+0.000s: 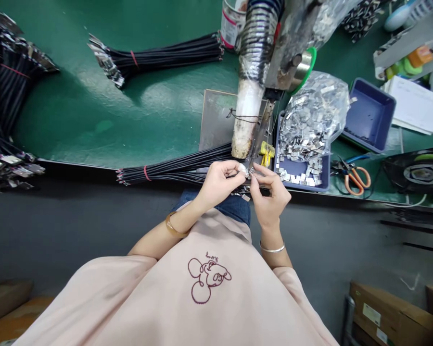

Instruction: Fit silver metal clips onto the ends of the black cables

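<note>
My left hand (220, 182) is closed in a pinch on the end of a black cable from the bundle (173, 166) that lies along the bench's front edge. My right hand (269, 192) is pinched on a small silver metal shell (251, 172) and holds it against that cable end, just in front of the bench. Both hands touch at the fingertips. A blue tray (323, 175) full of the same metal shells sits right of my hands.
A second tied cable bundle (159, 55) lies at the back of the green bench (79, 110). More cables (7, 86) hang at the left. A foil-wrapped machine (260, 57), an empty blue bin (370, 115), orange-handled scissors (355, 175) and a fan (424, 170) stand to the right.
</note>
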Available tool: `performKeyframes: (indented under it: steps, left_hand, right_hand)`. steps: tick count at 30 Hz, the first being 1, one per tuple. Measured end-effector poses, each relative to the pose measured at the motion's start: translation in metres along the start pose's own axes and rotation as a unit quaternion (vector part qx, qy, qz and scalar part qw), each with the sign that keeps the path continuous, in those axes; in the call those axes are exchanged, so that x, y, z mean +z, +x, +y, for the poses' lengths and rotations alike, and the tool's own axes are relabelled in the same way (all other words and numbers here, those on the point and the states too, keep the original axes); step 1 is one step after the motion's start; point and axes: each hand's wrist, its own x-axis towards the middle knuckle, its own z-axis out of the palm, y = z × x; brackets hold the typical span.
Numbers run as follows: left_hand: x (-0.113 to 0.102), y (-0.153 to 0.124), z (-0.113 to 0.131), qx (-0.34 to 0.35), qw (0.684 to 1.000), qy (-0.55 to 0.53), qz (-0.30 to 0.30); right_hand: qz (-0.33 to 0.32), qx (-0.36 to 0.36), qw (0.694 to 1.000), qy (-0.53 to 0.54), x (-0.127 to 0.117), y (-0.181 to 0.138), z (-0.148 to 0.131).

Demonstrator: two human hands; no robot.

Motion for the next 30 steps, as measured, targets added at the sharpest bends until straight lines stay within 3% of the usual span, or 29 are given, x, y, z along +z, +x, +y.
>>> performKeyframes:
  steps: [8,15,19,21,23,25,26,28,30]
  left_hand:
    - [-0.001,0.002,0.006,-0.014,1.0,-0.015,0.005]
    - [-0.004,0.0,0.004,-0.03,0.999,0.014,-0.031]
    - [-0.003,-0.003,0.004,-0.024,0.998,0.041,-0.046]
    - [-0.003,-0.007,0.005,-0.009,0.995,0.078,-0.062]
    - [-0.005,-0.012,0.007,0.006,0.986,0.13,-0.1]
    - [-0.008,-0.018,0.007,0.012,0.977,0.162,-0.142]
    - [-0.009,-0.021,0.006,0.012,0.975,0.16,-0.154]
    - [-0.01,-0.025,0.004,0.017,0.981,0.132,-0.139]
    - [-0.012,-0.027,0.0,0.047,0.989,0.115,-0.076]
  right_hand:
    - [-0.006,-0.021,1.0,-0.01,-0.005,0.006,-0.011]
    - [-0.042,-0.036,0.998,-0.025,-0.012,0.001,-0.01]
    - [-0.046,-0.006,0.999,-0.018,-0.018,0.001,-0.008]
    - [0.006,0.023,1.0,-0.015,-0.023,0.003,-0.008]
    - [0.151,0.002,0.988,-0.031,-0.029,0.006,-0.01]
    - [0.308,-0.051,0.949,-0.05,-0.038,0.01,-0.011]
    - [0.348,-0.064,0.934,-0.055,-0.044,0.013,-0.011]
    - [0.293,-0.016,0.953,-0.074,-0.056,0.017,-0.007]
    - [0.15,0.068,0.981,-0.102,-0.067,0.021,0.005]
